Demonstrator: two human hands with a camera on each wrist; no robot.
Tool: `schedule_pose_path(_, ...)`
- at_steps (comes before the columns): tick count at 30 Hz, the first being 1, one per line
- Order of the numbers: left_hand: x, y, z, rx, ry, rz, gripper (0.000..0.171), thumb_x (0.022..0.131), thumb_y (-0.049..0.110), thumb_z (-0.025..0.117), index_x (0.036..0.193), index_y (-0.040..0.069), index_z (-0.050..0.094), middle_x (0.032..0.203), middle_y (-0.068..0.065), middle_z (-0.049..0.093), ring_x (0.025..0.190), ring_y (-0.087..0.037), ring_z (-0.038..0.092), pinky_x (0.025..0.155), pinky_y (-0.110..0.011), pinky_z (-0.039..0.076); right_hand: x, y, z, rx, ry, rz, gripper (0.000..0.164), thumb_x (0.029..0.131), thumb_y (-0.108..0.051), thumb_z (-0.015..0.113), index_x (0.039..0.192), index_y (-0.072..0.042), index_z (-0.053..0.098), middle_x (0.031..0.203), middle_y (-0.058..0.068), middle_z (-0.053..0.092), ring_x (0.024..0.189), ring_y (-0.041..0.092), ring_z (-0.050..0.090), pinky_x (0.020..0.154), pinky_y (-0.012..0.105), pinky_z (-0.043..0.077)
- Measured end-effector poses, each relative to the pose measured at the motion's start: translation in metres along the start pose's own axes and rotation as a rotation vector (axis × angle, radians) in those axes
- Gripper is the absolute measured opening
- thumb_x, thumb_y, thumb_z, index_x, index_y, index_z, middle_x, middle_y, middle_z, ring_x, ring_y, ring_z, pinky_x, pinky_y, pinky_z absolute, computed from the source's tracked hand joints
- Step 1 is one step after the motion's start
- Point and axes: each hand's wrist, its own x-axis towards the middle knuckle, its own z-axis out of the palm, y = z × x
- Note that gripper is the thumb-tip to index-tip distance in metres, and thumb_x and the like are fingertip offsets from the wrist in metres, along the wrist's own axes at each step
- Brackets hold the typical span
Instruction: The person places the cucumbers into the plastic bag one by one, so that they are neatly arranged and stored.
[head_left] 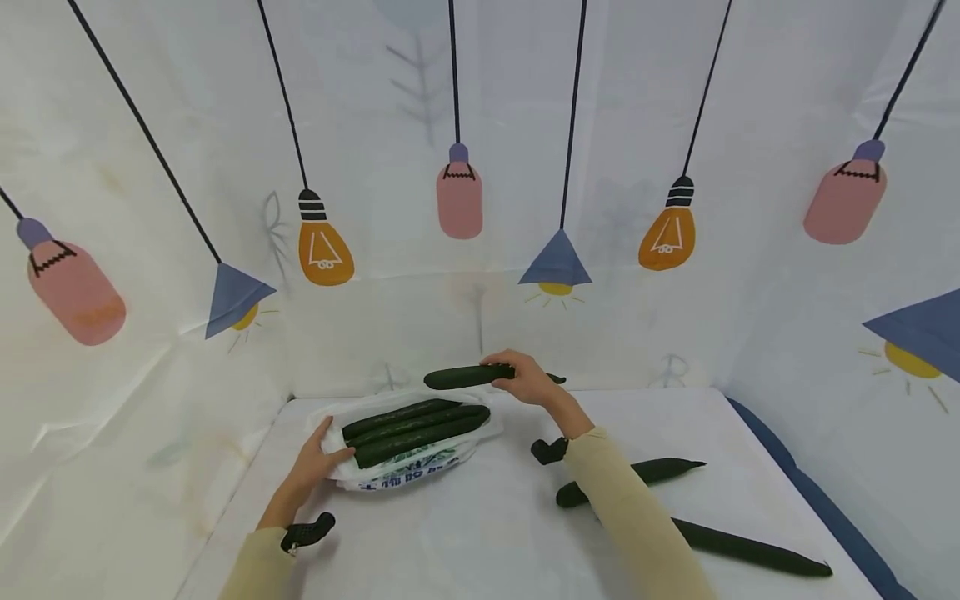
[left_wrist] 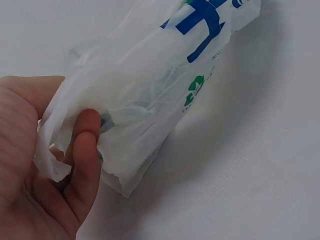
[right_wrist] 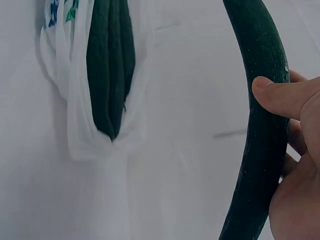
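Note:
A dark green cucumber (head_left: 459, 377) is held in my right hand (head_left: 525, 379), above the table's far edge and right of a white plastic bag (head_left: 438, 471). In the right wrist view the thumb lies across the cucumber (right_wrist: 267, 130), with fingers behind it. Several cucumbers (head_left: 420, 433) lie side by side in the bag, showing through its opening. At the bag's left end, my left hand (head_left: 313, 460) grips the plastic. Curled fingers of the left hand (left_wrist: 82, 165) pinch the bag's edge (left_wrist: 125, 95) in the left wrist view.
Two more cucumbers lie on the white table (head_left: 465, 550) at the right: a shorter cucumber (head_left: 663, 470) and a longer cucumber (head_left: 757, 552), both partly hidden by my right sleeve (head_left: 626, 508). A white wall sheet (head_left: 390, 317) with printed lamps stands behind the table.

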Motion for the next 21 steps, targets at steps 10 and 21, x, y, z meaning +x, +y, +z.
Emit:
schedule_pose_path(10, -0.002, -0.009, 0.003, -0.005, 0.013, -0.007, 0.1, 0.085, 0.021, 0.074, 0.155, 0.004, 0.006, 0.155, -0.032, 0.008, 0.141, -0.049, 0.007, 0.11, -0.061, 0.014, 0.03, -0.013, 0.047, 0.035, -0.072, -0.036, 0.038, 0.092, -0.002, 0.064, 0.13, -0.008, 0.061, 0.127, 0.009, 0.058, 0.114, 0.026, 0.053, 0.093, 0.04, 0.046)
schedule_pose_path(21, 0.002, -0.007, 0.005, -0.01, 0.023, -0.003, 0.101, 0.085, 0.023, 0.074, 0.156, 0.004, 0.004, 0.155, -0.032, 0.008, 0.141, -0.049, 0.007, 0.11, -0.061, 0.013, 0.06, -0.028, 0.079, 0.023, -0.126, 0.003, 0.039, 0.093, -0.007, 0.065, 0.132, -0.013, 0.061, 0.129, 0.002, 0.057, 0.119, 0.018, 0.052, 0.095, 0.031, 0.045)
